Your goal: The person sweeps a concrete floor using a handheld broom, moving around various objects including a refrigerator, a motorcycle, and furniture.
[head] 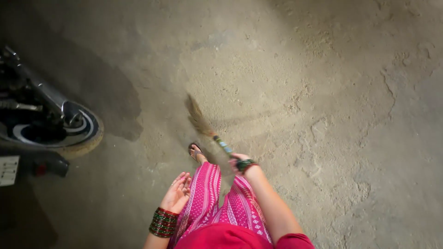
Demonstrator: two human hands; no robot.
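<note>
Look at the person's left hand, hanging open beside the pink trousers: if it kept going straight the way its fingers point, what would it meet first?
The left hand points up-picture and slightly right, toward the sandalled foot. Past that lies only bare concrete floor. Depth is unclear, so it might pass above the foot.
</note>
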